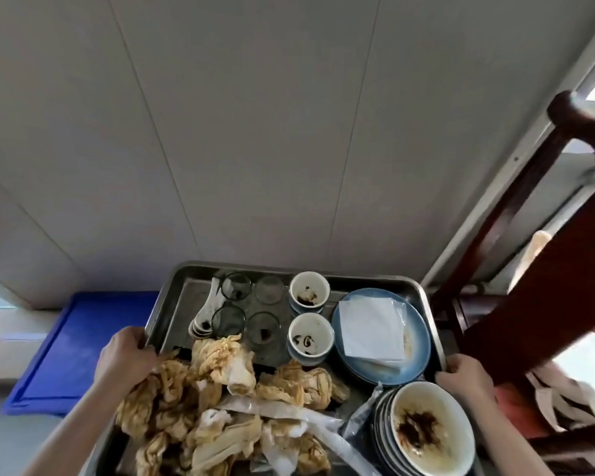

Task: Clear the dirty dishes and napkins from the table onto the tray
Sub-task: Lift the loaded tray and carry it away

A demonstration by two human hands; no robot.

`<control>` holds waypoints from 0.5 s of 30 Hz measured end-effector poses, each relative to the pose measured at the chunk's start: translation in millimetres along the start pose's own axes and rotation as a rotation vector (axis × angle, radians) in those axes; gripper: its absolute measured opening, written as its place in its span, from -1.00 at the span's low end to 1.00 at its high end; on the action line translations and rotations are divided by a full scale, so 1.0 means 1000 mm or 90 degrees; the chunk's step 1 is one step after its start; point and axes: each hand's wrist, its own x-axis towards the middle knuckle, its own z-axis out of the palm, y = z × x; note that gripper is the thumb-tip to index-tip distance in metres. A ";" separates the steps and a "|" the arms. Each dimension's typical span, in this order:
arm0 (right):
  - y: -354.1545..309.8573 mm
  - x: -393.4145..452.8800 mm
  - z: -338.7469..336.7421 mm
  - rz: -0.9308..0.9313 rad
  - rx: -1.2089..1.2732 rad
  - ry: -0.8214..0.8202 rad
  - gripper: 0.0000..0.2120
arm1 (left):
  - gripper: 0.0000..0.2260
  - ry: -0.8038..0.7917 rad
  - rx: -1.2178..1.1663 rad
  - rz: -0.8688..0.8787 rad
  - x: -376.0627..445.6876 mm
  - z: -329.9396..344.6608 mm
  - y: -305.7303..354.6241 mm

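Both hands are gripping the tray now: the left hand (pixel 126 355) is curling its fingers over the left rim, and the right hand (pixel 466 381) is wrapping round the right rim. The metal tray (pixel 172 304) is sitting between them, loaded and filling the lower middle of the view. Crumpled, stained napkins (pixel 220 407) are piling up across its near left half, with clear plastic wrap (pixel 299 419) lying among them. At the far left, four small glasses (pixel 248 305) are standing in a square, white ceramic spoons (pixel 205 316) lying just beside them. Right of the glasses, two dirty white cups (pixel 310 316) are sitting one behind the other. A stack of blue plates (pixel 418 333) is holding a folded white paper napkin (pixel 371 329), and nearer, a stack of bowls (pixel 430 431) is showing dark sauce residue. A blue board (pixel 69 348) is lying off to the left, a dark wooden chair (pixel 536 269) is rising on the right, and a pale panelled wall (pixel 255 132) is filling the background.
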 end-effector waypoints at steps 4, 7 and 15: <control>0.007 0.070 0.062 -0.003 -0.019 -0.002 -0.95 | -0.82 0.008 0.011 -0.014 0.045 0.072 -0.010; 0.015 0.111 0.103 0.007 -0.008 0.002 -0.92 | -0.82 0.013 0.023 -0.031 0.070 0.118 -0.022; 0.040 0.192 0.193 0.024 0.019 -0.014 -0.94 | -0.87 0.005 0.016 -0.034 0.127 0.218 -0.050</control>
